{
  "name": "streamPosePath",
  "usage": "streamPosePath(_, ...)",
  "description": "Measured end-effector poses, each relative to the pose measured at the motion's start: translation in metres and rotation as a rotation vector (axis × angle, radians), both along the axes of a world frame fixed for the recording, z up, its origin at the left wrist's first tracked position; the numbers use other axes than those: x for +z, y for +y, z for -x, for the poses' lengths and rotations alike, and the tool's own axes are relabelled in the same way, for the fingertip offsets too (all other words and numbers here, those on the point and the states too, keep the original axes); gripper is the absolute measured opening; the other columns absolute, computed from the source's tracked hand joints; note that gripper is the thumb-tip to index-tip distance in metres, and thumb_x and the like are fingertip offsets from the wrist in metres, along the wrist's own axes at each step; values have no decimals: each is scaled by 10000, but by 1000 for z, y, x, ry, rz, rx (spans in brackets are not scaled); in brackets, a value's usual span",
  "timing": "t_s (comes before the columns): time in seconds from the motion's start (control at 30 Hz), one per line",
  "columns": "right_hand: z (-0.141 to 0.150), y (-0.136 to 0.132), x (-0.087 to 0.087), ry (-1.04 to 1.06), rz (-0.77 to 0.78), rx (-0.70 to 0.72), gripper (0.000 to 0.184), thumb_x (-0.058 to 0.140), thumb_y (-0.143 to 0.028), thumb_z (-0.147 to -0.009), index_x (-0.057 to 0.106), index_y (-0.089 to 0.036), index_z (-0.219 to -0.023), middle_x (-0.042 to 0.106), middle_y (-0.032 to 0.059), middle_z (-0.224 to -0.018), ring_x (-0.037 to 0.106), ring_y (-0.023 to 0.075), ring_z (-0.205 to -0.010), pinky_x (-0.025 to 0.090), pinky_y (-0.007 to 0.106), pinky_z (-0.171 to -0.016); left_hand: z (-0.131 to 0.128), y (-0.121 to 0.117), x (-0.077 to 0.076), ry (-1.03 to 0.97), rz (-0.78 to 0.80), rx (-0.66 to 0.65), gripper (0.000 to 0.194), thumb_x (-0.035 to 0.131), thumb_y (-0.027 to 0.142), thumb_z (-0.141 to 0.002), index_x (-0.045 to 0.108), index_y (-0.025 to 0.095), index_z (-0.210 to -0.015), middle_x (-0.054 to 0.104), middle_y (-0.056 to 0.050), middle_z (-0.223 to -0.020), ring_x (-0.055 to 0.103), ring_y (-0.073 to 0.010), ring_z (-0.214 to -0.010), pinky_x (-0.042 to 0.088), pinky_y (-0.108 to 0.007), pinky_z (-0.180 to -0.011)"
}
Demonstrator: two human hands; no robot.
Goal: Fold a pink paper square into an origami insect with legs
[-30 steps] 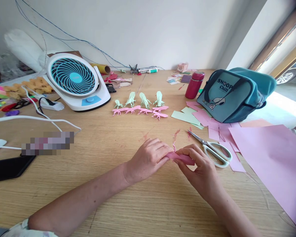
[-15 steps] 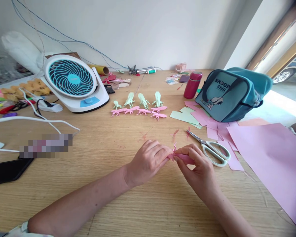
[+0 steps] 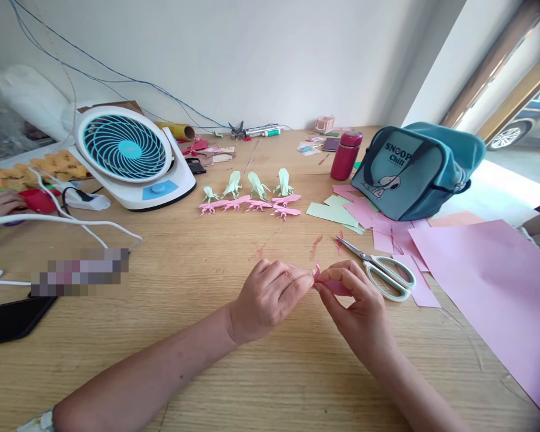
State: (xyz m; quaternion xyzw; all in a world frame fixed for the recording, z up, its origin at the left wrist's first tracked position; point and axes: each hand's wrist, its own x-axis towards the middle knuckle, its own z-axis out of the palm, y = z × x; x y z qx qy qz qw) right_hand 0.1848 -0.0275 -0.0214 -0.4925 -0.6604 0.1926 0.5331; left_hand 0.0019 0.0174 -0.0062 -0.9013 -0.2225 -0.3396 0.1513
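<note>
Between my two hands is a pink folded-paper insect (image 3: 339,287), with one thin bent leg sticking up. My left hand (image 3: 270,297) is closed on its left end, fingers pressed together and hiding much of it. My right hand (image 3: 357,297) pinches it near the middle with thumb and forefinger. Just right of that hand, scissors (image 3: 389,277) with white handles lie partly open. Farther back stand several pale green paper insects (image 3: 258,186), with several pink paper insects (image 3: 285,211) in a row before them.
A white fan (image 3: 162,191) stands back left, near a power strip (image 3: 85,201), cables and a black phone-like slab (image 3: 18,318). Another person's hand (image 3: 0,205) is at the left edge. Rightward are a red flask (image 3: 345,157), teal bag (image 3: 396,174), paper strips (image 3: 335,211) and a large pink sheet (image 3: 490,288).
Another person's hand has come in at the left edge, beside a red object. My fingers have shifted slightly on the pink paper insect. The view has turned a little to the right.
</note>
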Motion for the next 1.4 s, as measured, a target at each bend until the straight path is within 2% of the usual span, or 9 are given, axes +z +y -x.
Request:
streamPosePath(0.43, 2, 0, 0, -34, -18, -6, 86, 574, -162, -927, 622, -228, -899, 567, 29, -874, 582, 149, -760, 534, 264, -625, 0, 1, -2, -8, -44, -39, 166, 525, 129, -977, 583, 157, -1130, 761, -34, -1023, 655, -163, -864, 411, -317, -700)
streamPosePath(0.6, 2, -1, 0, -53, 6, -5, 96, 563, -159, -924, 596, -222, -859, 568, 28, -867, 577, 148, -734, 510, 260, -601, 1, 2, -2, -23, -23, -95, 158, 547, 124, -966, 595, 153, -1113, 760, -33, -1047, 647, -169, -867, 404, -321, -711)
streamPosePath(0.7, -1, -1, 2, -13, 26, 9, 92, 569, -165, -926, 612, -227, -874, 584, 27, -871, 589, 162, -775, 513, 274, -648, 0, 3, 0, -29, 67, -100, 138, 569, 152, -965, 605, 174, -1097, 759, -15, -1043, 629, -155, -855, 406, -318, -734)
streamPosePath(0.87, -9, 0, 8, -35, 42, 75, 94, 573, -190, -940, 599, -227, -858, 600, 33, -905, 588, 187, -867, 493, 324, -757, -1, 7, 4, -82, 337, -110, 69, 607, 208, -956, 646, 201, -1012, 759, 12, -981, 594, -152, -834, 422, -311, -793)
streamPosePath(0.93, -11, 0, 10, -59, 35, 94, 30, 603, -203, -926, 604, -231, -916, 599, 47, -976, 589, 204, -945, 490, 346, -821, -1, 9, 5, -116, 436, -120, 71, 638, 206, -932, 649, 200, -1002, 751, 13, -958, 592, -151, -845, 429, -305, -812)
streamPosePath(1.0, -14, -1, 11, -100, 13, 105, 116, 628, -197, -907, 602, -235, -1013, 586, 66, -1069, 577, 221, -1036, 482, 366, -884, -1, 10, 6, -153, 513, -111, 85, 665, 195, -905, 648, 196, -988, 738, 16, -923, 586, -151, -840, 432, -301, -822)
streamPosePath(1.17, -22, -2, 10, -260, -72, 97, 206, 619, -134, -889, 602, -240, -1064, 552, 84, -1171, 570, 224, -1095, 480, 371, -903, -1, 9, 12, -221, 606, -103, 81, 670, 158, -885, 663, 199, -955, 724, 29, -884, 578, -135, -813, 437, -275, -821)
streamPosePath(1.4, -24, 1, 5, -334, -214, 115, 243, 605, -41, -879, 623, -234, -1024, 597, 58, -1067, 621, 175, -957, 505, 325, -812, -3, 8, 16, -225, 631, -111, 24, 671, 190, -898, 679, 194, -920, 707, 31, -825, 572, -127, -775, 430, -262, -802)
